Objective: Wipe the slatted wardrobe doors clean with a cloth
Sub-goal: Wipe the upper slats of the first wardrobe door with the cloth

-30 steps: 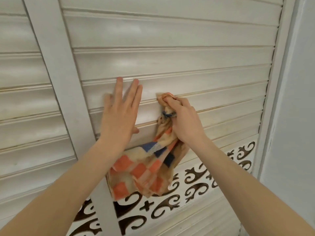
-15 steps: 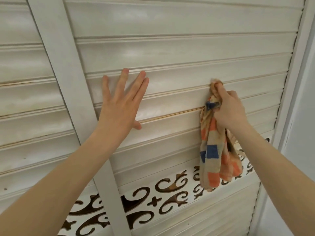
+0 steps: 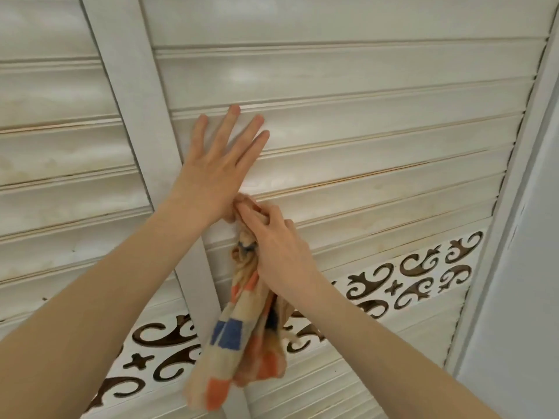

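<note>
White slatted wardrobe doors (image 3: 363,86) fill the view, split by a vertical frame strip (image 3: 127,86). My left hand (image 3: 217,164) lies flat with fingers spread on the slats of the right door, just right of that strip. My right hand (image 3: 272,243) sits directly below the left wrist and grips a bunched beige cloth with orange and blue checks (image 3: 242,343). Its fingertips press the cloth's top into a slat groove. The rest of the cloth hangs down loose over the lower slats.
A band of dark scroll cut-outs (image 3: 408,276) crosses both doors below the hands, with finer slats (image 3: 363,373) under it. The door's right frame (image 3: 520,176) meets a pale wall (image 3: 538,267) at the right edge. Yellowish stains mark the left door's slats (image 3: 45,164).
My right hand has swept the cloth left along the slat groove, from the door's right side to just under my left wrist. The left hand stays flat on the slats.
</note>
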